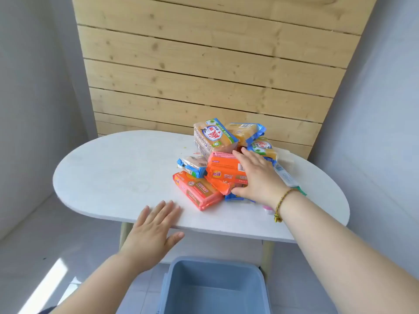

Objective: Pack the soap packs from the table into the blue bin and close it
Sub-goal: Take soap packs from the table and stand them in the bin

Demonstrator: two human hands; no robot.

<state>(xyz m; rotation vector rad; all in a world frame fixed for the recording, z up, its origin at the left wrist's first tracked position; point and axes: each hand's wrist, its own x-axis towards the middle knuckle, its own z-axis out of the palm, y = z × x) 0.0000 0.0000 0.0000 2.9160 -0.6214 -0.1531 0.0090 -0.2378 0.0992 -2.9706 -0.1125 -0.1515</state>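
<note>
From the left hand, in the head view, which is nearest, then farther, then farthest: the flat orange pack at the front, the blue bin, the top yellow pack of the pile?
Measured from the left hand at the table's front edge:
1. Flat orange pack, just ahead, to its right.
2. Blue bin, open, on the floor below the table.
3. Top yellow pack, at the back of the pile.

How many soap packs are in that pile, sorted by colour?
Orange packs: 3, one mostly covered
Blue-edged yellow packs: 5, one barely showing
Pale pack: 1
Total: 9 visible; the pile may hide more.
</note>
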